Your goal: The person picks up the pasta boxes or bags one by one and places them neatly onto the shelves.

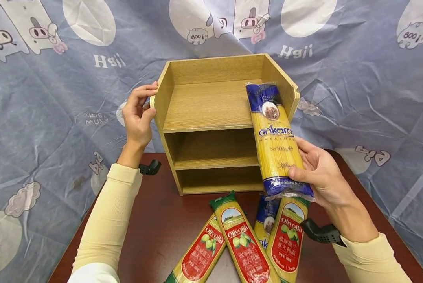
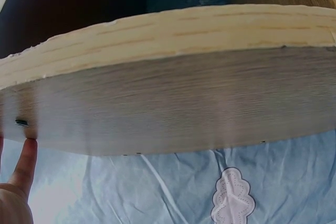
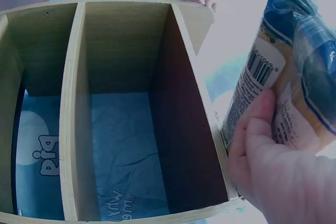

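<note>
My right hand point(image 1: 321, 173) grips a pack of spaghetti point(image 1: 274, 147), blue and yellow with "ankara" lettering, thumb on the front and fingers behind. The pack is tilted, its upper end over the top board of a small wooden shelf point(image 1: 204, 104) near the right side panel. In the right wrist view its barcode side point(image 3: 262, 72) faces the camera. My left hand point(image 1: 138, 114) touches the shelf's left side panel with its fingertips, near the upper front edge. In the left wrist view, a straight finger point(image 2: 25, 166) meets the panel's outer face point(image 2: 173, 103).
Below the shelf, several more spaghetti packs lie on the dark red table point(image 1: 148, 224): red-labelled Olivoilà packs point(image 1: 245, 243) and one blue-and-yellow pack point(image 1: 264, 220) partly under them. A patterned blue cloth point(image 1: 144, 35) hangs behind and beside the table.
</note>
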A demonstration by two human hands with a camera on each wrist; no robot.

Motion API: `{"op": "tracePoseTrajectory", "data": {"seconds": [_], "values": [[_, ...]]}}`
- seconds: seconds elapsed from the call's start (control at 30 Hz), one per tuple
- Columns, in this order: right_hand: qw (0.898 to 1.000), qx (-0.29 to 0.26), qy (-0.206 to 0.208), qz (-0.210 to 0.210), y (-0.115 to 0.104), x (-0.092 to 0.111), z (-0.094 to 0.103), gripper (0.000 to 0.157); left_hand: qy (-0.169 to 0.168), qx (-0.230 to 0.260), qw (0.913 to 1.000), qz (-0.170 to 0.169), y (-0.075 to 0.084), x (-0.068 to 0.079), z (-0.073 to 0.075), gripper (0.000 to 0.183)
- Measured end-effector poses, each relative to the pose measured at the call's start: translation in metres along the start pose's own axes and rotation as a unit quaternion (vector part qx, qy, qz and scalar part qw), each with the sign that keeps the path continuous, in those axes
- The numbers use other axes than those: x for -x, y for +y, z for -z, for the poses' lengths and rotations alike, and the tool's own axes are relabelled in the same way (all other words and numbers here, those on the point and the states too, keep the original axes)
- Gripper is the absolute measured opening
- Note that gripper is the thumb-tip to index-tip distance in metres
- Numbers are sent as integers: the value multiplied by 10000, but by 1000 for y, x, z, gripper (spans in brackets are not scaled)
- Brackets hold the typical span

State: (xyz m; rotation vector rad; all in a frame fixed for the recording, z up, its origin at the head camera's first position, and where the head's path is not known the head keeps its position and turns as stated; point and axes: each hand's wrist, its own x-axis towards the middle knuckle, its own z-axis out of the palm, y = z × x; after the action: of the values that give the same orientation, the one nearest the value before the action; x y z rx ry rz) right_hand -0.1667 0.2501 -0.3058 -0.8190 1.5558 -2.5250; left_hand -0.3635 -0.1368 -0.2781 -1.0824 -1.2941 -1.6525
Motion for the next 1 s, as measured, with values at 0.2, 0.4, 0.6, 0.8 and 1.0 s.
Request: {"op": "tracePoseTrajectory", "data": {"seconds": [0.2, 0.4, 0.6, 0.8, 1.0], "values": [[9990, -281, -193, 291, 1, 9, -3, 98, 33, 40, 10000, 60, 0, -1, -1, 44], [9927, -635, -914, 474, 3, 10, -1, 104, 45, 55, 9999, 121, 0, 0, -2, 43], [9932, -336, -1036, 401, 5, 11, -2, 110, 40, 66, 9999, 92, 0, 1, -2, 44], [9972, 296, -611, 312, 4, 9, -6, 107, 50, 60, 9999, 67, -1, 1, -1, 46], [9983, 161, -447, 334, 2, -3, -4, 103, 38, 68, 10000, 32, -3, 1, 0, 48]]}}
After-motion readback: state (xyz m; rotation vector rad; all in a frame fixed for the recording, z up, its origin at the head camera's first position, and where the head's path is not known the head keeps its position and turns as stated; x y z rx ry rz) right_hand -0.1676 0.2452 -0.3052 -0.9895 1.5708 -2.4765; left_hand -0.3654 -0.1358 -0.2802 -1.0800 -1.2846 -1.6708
